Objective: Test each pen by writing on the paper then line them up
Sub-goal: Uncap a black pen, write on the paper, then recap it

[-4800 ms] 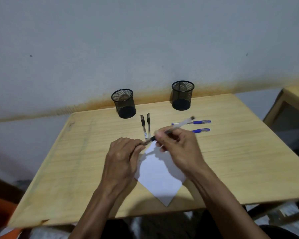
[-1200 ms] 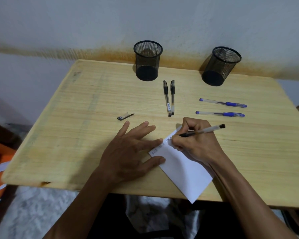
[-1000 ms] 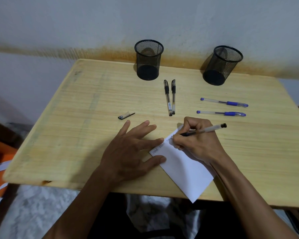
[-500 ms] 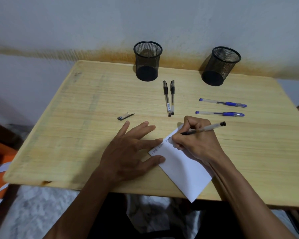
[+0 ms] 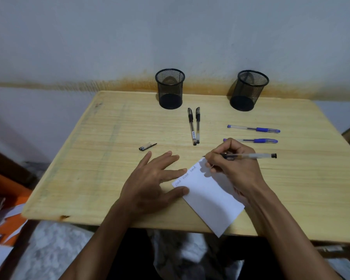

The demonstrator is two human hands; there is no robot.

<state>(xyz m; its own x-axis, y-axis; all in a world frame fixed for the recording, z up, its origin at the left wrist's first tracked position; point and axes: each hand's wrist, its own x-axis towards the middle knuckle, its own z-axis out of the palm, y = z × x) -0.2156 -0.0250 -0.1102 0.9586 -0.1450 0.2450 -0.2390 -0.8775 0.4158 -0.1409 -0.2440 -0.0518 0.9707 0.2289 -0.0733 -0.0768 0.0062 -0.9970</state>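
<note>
Now right hand grips pen above paper corner

Dim even indoor light, soft shadows under hands, wide-angle bend at edges, corners blurry

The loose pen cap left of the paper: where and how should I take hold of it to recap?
Pinch the pen cap across its thicker dark body at the left end, coming straight down from above with the left hand. It lies flat on the table, its thin clip pointing right, with bare wood all round, so fingers fit either side.
</note>
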